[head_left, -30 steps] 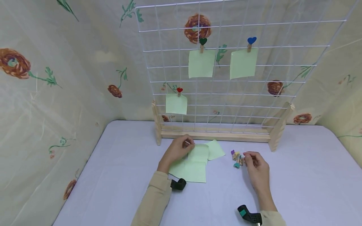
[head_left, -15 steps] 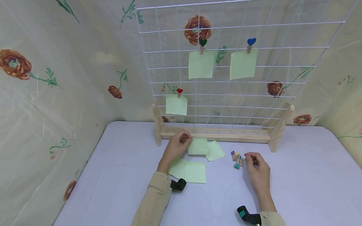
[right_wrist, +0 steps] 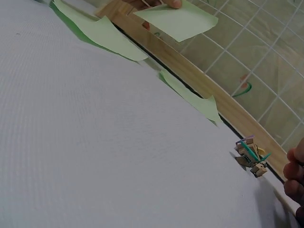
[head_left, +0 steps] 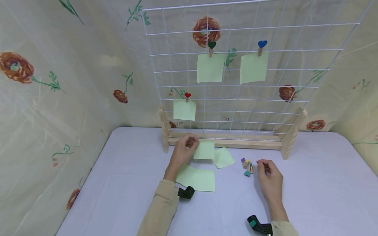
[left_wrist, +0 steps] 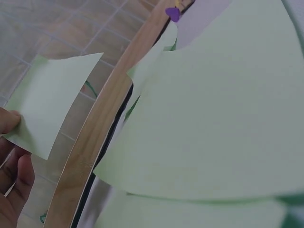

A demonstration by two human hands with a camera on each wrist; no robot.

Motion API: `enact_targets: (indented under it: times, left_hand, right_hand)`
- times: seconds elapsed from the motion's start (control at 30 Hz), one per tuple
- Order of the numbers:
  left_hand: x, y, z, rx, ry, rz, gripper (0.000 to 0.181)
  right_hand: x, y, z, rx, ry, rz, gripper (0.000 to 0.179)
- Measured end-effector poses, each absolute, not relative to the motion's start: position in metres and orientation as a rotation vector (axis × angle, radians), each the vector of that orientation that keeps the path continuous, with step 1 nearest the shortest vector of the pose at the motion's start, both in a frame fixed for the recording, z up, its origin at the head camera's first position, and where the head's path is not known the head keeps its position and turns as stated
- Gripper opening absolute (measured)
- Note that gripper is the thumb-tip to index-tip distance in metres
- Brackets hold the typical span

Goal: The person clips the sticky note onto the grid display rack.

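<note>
In the head view my left hand (head_left: 184,149) pinches one pale green paper note (head_left: 204,150) by its left edge. The left wrist view shows the thumb on top of this held note (left_wrist: 54,102) and fingers beneath. More notes lie on the table: a loose one (head_left: 223,158) just right of the held note, and overlapping ones (head_left: 203,180) nearer the front. My right hand (head_left: 270,177) stays just right of a small heap of mini wooden clothespins (head_left: 248,167) with purple, yellow and teal tops. Its fingers are loosely curled, with nothing visible in them.
A white wire grid (head_left: 236,108) on a wooden stand (head_left: 224,143) rises at the table's back. Three green notes hang on it from heart-topped clothespins: green (head_left: 211,45), blue (head_left: 262,44) and red (head_left: 187,95). Floral cloth (head_left: 73,114) surrounds the white table (head_left: 127,196).
My left hand has lifted a note off the front pile and carried it back and slightly left, toward the stand. The right hand has shifted very slightly right.
</note>
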State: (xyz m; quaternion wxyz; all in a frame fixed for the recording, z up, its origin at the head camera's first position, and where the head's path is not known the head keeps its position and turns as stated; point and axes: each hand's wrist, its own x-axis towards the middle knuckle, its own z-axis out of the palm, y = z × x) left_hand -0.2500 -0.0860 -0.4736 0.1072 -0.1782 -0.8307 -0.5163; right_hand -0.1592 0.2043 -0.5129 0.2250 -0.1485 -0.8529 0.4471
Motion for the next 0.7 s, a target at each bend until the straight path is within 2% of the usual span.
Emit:
enact_targets:
  times: [0.23,0.7]
  left_hand:
    - [-0.2493,-0.0857,-0.4711,-0.537,-2.404,-1.547,0.008]
    - [-0.2483,-0.0845,-0.4652,-0.561,-2.318,-1.597,0.014]
  right_hand:
    - [-0.1599,0.2036,-0.5128,-0.274,-2.471,1.072,0.023]
    - [-0.1608,0.2014,-0.5154,-0.239,-2.558,0.975,0.024]
